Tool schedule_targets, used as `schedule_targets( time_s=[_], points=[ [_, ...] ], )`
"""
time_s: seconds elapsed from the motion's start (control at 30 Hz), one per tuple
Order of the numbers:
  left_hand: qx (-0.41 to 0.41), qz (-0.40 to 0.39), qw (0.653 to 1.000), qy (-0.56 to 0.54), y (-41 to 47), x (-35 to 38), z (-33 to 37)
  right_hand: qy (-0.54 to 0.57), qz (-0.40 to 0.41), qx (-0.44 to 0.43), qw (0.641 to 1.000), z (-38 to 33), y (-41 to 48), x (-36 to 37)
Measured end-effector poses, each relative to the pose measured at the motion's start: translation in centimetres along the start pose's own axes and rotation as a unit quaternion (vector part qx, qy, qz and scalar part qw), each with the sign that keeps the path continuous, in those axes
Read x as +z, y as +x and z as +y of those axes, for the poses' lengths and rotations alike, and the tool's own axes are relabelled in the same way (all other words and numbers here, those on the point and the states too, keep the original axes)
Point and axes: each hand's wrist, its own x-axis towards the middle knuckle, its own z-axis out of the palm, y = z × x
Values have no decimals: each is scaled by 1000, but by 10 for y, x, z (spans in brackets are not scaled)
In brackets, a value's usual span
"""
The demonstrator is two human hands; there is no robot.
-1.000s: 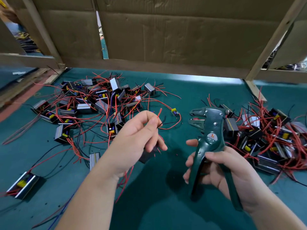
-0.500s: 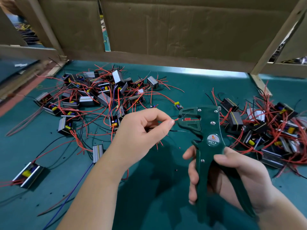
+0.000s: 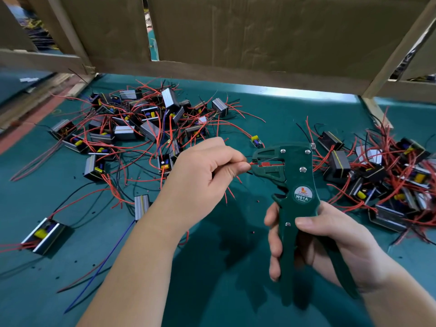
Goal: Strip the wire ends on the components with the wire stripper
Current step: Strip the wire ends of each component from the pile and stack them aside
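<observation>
Fingers (image 3: 237, 166) of the left hand (image 3: 203, 178) are pinching a red wire (image 3: 254, 163), its end lying in the left-facing jaws of the wire stripper (image 3: 299, 182). The right hand (image 3: 335, 241) is gripping the handles, holding the tool upright above the desk's (image 3: 231, 274) middle.

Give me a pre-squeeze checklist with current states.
1. End of wire enters the mouth of the stripper: ok.
2. The left hand pinches the wire close to the mouth: ok.
3. The right hand wraps both handles: ok.
4. Left hand outside the mouth: ok, but close.
5. Only one wire in the mouth: cannot tell; a black wire runs right beside it.
6. Insertion depth: cannot tell.
</observation>
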Motion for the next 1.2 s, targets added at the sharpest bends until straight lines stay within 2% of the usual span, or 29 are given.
schedule_targets(
  time_s=[0.37,0.47,0.7,0.83,0.93,1.0,1.1,1.2],
  points=[
    [35,-9,999,28,1,-3,-2,-10,4,14,1000,1,0,-1],
    [31,-23,998,48,0,-3,-2,-9,37,12,999,4,0,2],
    [-64,-107,991,50,-3,2,-8,0,150,-18,989,10,10,14],
    [-133,-70,989,-12,-4,6,-10,82,100,-54,990,3,8,8],
    [-165,-14,980,-108,-1,3,-7,120,127,-59,983,-2,6,0],
    [-175,11,971,-162,0,1,-3,125,126,-27,984,-2,5,-3],
    [-173,19,966,-191,0,2,-2,129,69,16,989,3,5,2],
    [-165,15,967,-196,0,2,-1,128,-6,12,992,7,5,8]
  ],
)
